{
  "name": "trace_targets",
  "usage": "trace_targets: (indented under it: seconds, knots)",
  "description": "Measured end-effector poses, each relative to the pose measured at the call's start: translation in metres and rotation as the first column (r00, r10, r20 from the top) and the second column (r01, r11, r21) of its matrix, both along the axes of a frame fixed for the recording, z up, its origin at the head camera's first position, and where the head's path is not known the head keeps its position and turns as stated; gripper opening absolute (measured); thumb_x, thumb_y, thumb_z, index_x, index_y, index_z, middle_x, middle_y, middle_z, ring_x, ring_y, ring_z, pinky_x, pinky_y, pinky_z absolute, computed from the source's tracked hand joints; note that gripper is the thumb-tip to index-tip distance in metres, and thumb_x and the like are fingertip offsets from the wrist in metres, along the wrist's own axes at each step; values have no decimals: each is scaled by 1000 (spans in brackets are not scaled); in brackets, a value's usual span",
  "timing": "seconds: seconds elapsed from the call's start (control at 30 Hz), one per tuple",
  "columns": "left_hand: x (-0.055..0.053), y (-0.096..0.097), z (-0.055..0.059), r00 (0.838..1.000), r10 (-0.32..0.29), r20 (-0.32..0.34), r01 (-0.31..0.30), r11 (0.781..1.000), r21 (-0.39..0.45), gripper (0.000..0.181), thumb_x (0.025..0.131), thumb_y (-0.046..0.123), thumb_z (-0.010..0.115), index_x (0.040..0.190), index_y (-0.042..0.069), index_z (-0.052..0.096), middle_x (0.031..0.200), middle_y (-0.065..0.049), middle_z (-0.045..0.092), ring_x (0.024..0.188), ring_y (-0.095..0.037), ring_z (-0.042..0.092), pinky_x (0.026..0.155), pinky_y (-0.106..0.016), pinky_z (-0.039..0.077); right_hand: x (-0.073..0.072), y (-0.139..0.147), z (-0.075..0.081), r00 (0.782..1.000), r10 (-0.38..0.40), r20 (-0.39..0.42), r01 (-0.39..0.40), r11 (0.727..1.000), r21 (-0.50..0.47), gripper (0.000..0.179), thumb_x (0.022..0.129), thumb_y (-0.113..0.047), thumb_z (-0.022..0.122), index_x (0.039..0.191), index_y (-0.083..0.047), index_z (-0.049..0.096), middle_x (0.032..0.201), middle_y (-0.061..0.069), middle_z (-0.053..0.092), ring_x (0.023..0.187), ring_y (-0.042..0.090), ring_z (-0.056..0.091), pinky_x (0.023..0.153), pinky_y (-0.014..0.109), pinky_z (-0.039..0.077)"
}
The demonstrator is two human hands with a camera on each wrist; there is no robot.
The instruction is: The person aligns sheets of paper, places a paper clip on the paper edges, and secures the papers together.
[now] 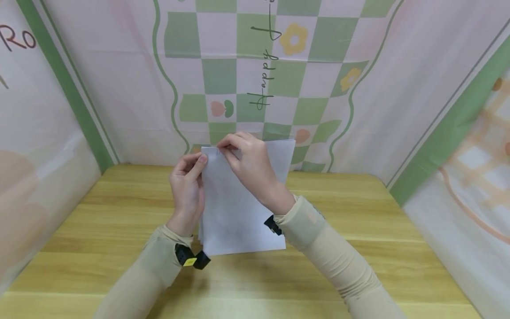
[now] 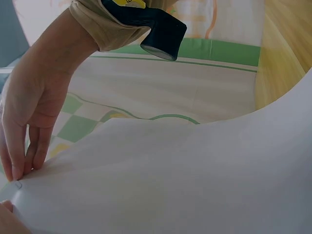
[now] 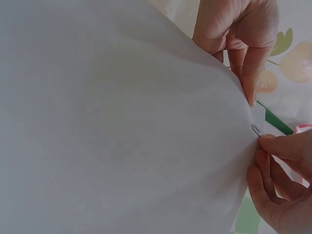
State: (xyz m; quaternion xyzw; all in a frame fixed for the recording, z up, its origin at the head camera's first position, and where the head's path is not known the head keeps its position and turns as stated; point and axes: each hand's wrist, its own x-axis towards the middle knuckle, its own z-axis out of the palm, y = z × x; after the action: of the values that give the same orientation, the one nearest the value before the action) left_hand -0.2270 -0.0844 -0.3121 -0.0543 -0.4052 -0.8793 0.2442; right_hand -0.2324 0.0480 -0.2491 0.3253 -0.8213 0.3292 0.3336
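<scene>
A small stack of white paper sheets is held up over the table. At its upper left corner, my left hand grips the side edge, thumb in front and fingers behind. My right hand reaches across the front of the stack and pinches a metal paper clip at the top edge, close to that corner. Part of the clip shows lying on the front sheet; its outer end is hidden by the fingertips. In the left wrist view the clip sits just below the right fingertips.
Below the hands is a wooden table. A patterned curtain hangs behind it, with further cloth at both sides. Each wrist carries a black camera over a beige sleeve.
</scene>
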Motion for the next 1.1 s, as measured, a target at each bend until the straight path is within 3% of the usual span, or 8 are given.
trace_targets:
  seconds: [0.27,0.57,0.87,1.1]
  knots:
    - [0,1,1,1000,-3,-3,3,1000,10,9,82,2,71,79,10,70,82,-2,61,79,-13,55,73,-19,49,2,0,1,999,-7,-39,8,1000,25,7,89,-9,66,86,-10,72,88,2,69,84,13,63,77,19,51]
    - [1,1,1,1000,-5,1,5,1000,6,14,84,-1,68,77,12,70,80,-1,61,77,-11,55,71,-18,49,3,2,0,1000,-12,-25,13,999,42,7,89,-10,65,88,-11,72,88,1,68,85,13,63,77,20,52]
    - [1,1,-1,1000,-18,-21,18,1000,12,4,81,5,73,81,7,70,80,-2,61,76,-12,54,71,-19,48,0,5,-1,999,-17,-32,18,999,39,6,88,-11,67,89,-13,72,89,0,70,82,13,58,73,21,49]
    - [1,1,0,999,-25,-32,25,1000,10,5,80,6,74,84,5,70,80,-2,60,76,-12,55,71,-19,48,-1,6,1,998,-2,-58,4,1000,31,5,87,-11,68,88,-12,73,88,0,71,81,15,55,73,24,47]
